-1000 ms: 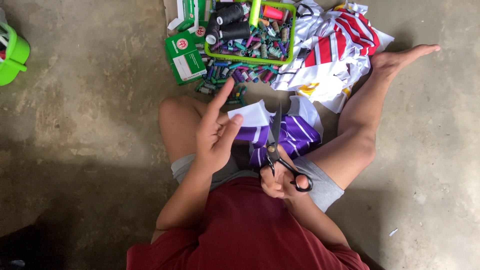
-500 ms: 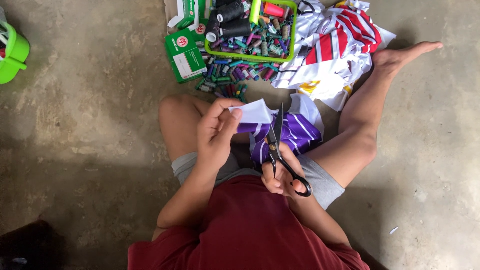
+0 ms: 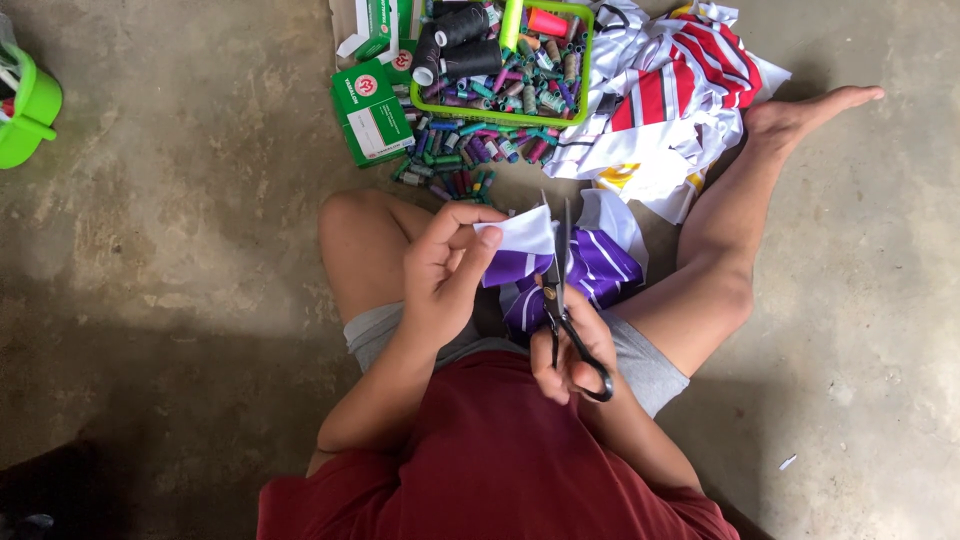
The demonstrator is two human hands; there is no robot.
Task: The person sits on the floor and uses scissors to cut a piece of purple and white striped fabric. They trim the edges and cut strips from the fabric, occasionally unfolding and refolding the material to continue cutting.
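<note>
Two hands are at work over the lap of a person seated on a concrete floor (image 3: 180,250). The left hand (image 3: 445,270) pinches the near-left edge of a purple and white striped cloth (image 3: 600,265), thumb and fingers pressed together on the white band and holding it taut and raised. The right hand (image 3: 575,350) grips a pair of scissors (image 3: 560,300), fingers through the black loops. The blades point away from the body, nearly straight up the picture, and appear nearly closed on the cloth; how far they stand apart cannot be told.

The cloth lies directly ahead of the right hand, between the two knees. The long axis of the scissors runs along the line between the white band and the purple stripes, just to the right of the left hand's pinch. The left hand is the nearer to the cloth's free edge; the right hand sits lower, close to the red shirt (image 3: 500,460).

Beyond the knees stand a green basket (image 3: 585,60) of thread spools, loose spools (image 3: 470,155) scattered on the floor, green cardboard boxes (image 3: 372,112), and a heap of red and white striped cloth (image 3: 670,100) beside the bare foot (image 3: 810,110). A green plastic container (image 3: 30,110) sits at the far left edge.
</note>
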